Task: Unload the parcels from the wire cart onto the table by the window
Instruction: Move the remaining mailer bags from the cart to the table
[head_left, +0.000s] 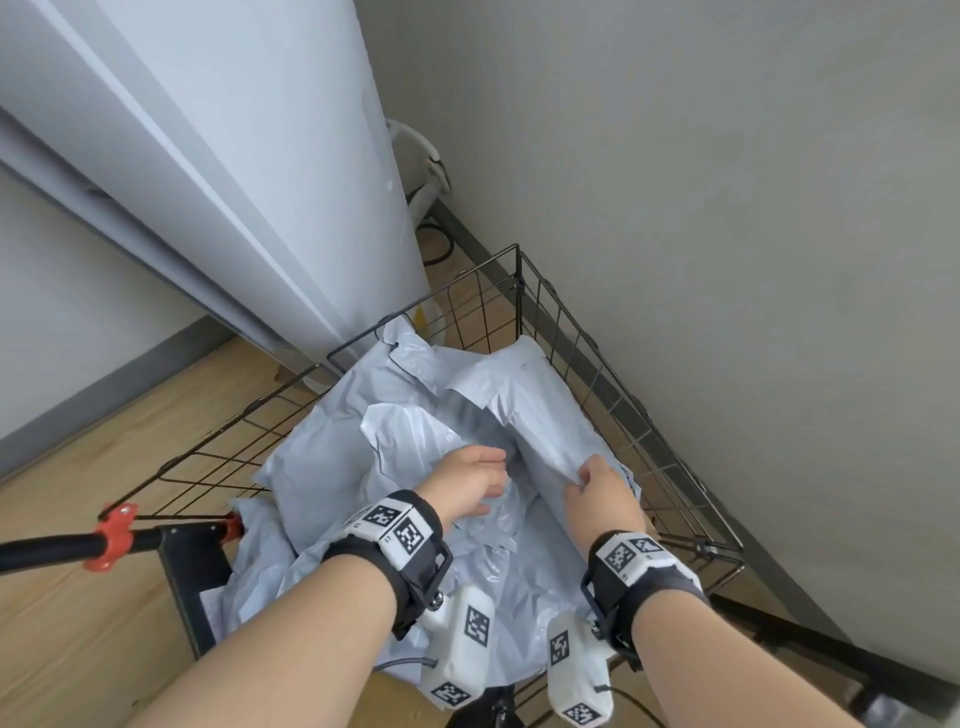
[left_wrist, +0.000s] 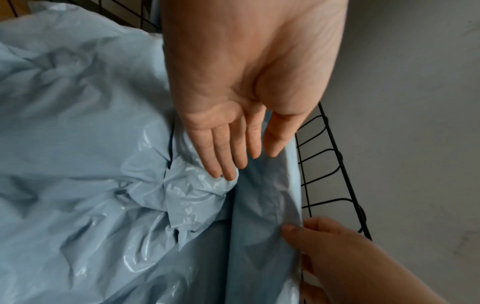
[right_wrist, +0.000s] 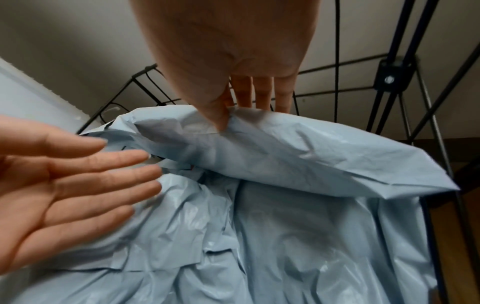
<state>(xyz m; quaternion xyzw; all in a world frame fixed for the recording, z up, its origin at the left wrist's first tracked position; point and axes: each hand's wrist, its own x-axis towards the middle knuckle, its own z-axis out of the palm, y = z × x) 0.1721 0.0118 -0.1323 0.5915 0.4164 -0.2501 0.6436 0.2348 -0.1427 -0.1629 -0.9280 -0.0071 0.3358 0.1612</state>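
Observation:
A black wire cart (head_left: 613, 374) holds several pale blue-grey plastic mailer parcels (head_left: 332, 447). My right hand (head_left: 597, 480) pinches the near edge of the long parcel (head_left: 545, 415) lying along the cart's right side; in the right wrist view the thumb and fingers (right_wrist: 221, 115) clamp its crumpled rim (right_wrist: 285, 148). My left hand (head_left: 470, 480) reaches in flat beside it. Its straight fingers (left_wrist: 226, 156) touch the crinkled parcels (left_wrist: 192, 191) in the middle and hold nothing. The table by the window is out of view.
A tall white appliance (head_left: 260, 171) stands just beyond the cart on the left. A grey wall (head_left: 727, 208) runs close along the cart's right side. The cart's black handle with an orange clamp (head_left: 114, 535) sits at my left over the wooden floor (head_left: 78, 623).

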